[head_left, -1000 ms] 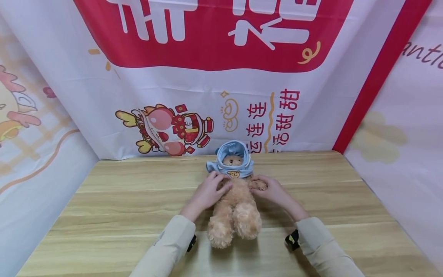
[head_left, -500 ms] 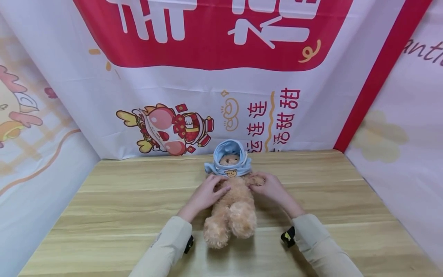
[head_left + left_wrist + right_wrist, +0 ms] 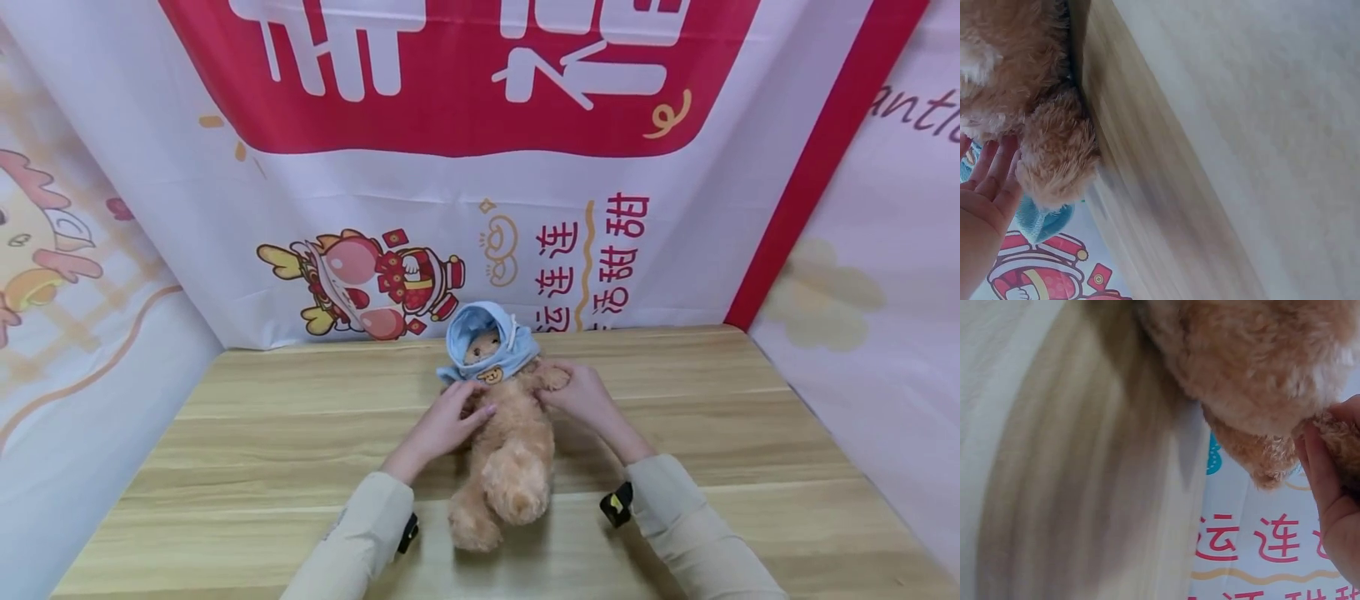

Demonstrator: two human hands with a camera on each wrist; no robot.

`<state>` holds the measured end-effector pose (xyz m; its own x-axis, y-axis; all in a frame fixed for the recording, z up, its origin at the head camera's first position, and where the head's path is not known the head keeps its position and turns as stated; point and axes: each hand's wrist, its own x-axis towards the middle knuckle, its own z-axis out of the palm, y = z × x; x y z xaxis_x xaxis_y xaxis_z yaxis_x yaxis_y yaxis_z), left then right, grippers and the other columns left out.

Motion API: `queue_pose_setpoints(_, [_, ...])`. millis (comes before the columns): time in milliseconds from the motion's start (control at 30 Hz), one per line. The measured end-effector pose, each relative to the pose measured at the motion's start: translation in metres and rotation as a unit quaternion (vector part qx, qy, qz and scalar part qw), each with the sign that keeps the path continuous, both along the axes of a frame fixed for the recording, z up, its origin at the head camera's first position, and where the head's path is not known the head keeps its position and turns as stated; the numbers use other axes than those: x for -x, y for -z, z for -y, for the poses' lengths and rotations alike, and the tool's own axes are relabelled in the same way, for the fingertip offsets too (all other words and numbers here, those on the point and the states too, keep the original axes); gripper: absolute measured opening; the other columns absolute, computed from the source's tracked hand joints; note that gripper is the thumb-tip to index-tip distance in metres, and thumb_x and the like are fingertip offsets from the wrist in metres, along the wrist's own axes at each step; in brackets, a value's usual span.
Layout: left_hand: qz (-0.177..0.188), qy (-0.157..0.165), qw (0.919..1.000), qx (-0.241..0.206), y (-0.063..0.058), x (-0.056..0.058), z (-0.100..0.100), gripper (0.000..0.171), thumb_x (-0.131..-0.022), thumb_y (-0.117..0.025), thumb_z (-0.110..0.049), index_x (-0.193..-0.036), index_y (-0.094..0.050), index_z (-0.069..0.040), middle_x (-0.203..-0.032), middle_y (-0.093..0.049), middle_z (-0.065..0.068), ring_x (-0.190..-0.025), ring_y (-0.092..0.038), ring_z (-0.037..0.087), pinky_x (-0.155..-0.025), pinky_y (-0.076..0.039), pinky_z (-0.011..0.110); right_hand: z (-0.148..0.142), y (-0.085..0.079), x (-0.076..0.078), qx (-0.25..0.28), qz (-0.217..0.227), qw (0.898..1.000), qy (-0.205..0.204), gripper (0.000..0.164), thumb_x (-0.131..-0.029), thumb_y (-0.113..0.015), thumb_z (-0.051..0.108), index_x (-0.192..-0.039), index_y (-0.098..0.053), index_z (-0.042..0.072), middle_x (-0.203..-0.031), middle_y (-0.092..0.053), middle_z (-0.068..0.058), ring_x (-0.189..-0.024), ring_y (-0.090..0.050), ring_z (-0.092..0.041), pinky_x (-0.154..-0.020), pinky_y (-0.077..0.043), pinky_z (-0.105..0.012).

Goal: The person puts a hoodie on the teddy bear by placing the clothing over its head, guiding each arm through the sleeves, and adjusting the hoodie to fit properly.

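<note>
A light-brown teddy bear (image 3: 517,414) lies face up on the table, its head toward the back wall. A light-blue hooded top (image 3: 512,357) is bunched around its head and neck, with a bear patch on its front; the face shows through the hood opening. My left hand (image 3: 442,422) grips the bear's left-hand side in the head view, thumb on its chest. My right hand (image 3: 587,398) holds the arm on the other side. In the right wrist view that arm's fur lies between thumb and fingers of the right hand (image 3: 1335,481).
The wooden table (image 3: 285,433) runs back to a white hanging cloth (image 3: 420,179) with red print. Printed cloths also line the left and right sides. Black wrist-camera straps (image 3: 617,505) show at the cuffs.
The bear's hooded head has shifted left and tilted. Its body has turned slightly, and the legs now overlap more. Both hands keep their hold, the right one a little further forward.
</note>
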<state>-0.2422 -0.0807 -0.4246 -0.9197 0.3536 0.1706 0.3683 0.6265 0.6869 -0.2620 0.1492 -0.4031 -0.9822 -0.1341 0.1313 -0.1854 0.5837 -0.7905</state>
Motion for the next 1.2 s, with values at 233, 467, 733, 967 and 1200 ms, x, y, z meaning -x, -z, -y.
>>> queue_pose_setpoints(233, [-0.014, 0.010, 0.9998, -0.010, 0.000, 0.001, -0.011, 0.042, -0.095, -0.058, -0.024, -0.132, -0.050, -0.004, -0.131, -0.053, 0.018, -0.117, -0.056, 0.032, -0.101, -0.046, 0.046, -0.005, -0.022, -0.001, 0.010, 0.021, 1.000, 0.008, 0.040, -0.074, -0.073, 0.018, -0.111, -0.069, 0.004, -0.105, -0.071, -0.018, -0.089, -0.066, -0.023, -0.076, -0.052, -0.028])
queue_pose_setpoints(467, [-0.001, 0.021, 0.9998, -0.007, 0.000, 0.003, -0.025, 0.048, -0.098, -0.053, -0.027, -0.139, -0.044, -0.005, -0.140, -0.048, 0.018, -0.131, -0.047, 0.033, -0.109, -0.039, 0.047, -0.006, -0.044, -0.006, 0.026, -0.019, 0.999, -0.003, 0.034, -0.077, -0.074, 0.015, -0.108, -0.069, 0.002, -0.117, -0.067, -0.019, -0.108, -0.062, -0.033, -0.095, -0.049, -0.045])
queue_pose_setpoints(733, [0.029, 0.036, 0.9986, -0.025, 0.006, 0.004, -0.028, 0.046, -0.099, -0.050, -0.026, -0.140, -0.045, -0.006, -0.140, -0.050, 0.018, -0.122, -0.055, 0.032, -0.104, -0.044, 0.046, 0.001, -0.049, -0.011, -0.029, -0.065, 0.997, -0.008, 0.039, -0.075, -0.071, 0.013, -0.112, -0.065, 0.003, -0.112, -0.066, -0.019, -0.100, -0.062, -0.032, -0.086, -0.052, -0.044])
queue_pose_setpoints(967, [0.047, 0.010, 0.9968, -0.063, -0.002, 0.005, -0.017, 0.034, -0.100, -0.047, -0.030, -0.124, -0.059, -0.009, -0.114, -0.067, 0.011, -0.096, -0.064, 0.022, -0.081, -0.052, 0.034, 0.004, -0.039, -0.010, -0.026, -0.084, 0.995, -0.051, 0.039, -0.073, -0.071, 0.007, -0.111, -0.063, 0.003, -0.120, -0.061, -0.019, -0.110, -0.057, -0.035, -0.094, -0.048, -0.051])
queue_pose_setpoints(1200, [0.050, 0.002, 0.9845, -0.168, -0.030, 0.004, -0.013, 0.037, -0.101, -0.047, -0.030, -0.130, -0.055, -0.008, -0.120, -0.063, 0.015, -0.107, -0.062, 0.029, -0.090, -0.051, 0.038, 0.003, -0.033, -0.011, -0.027, -0.117, 0.987, -0.106, 0.049, -0.072, -0.069, -0.001, -0.120, -0.062, 0.002, -0.120, -0.060, -0.020, -0.112, -0.056, -0.036, -0.099, -0.045, -0.053])
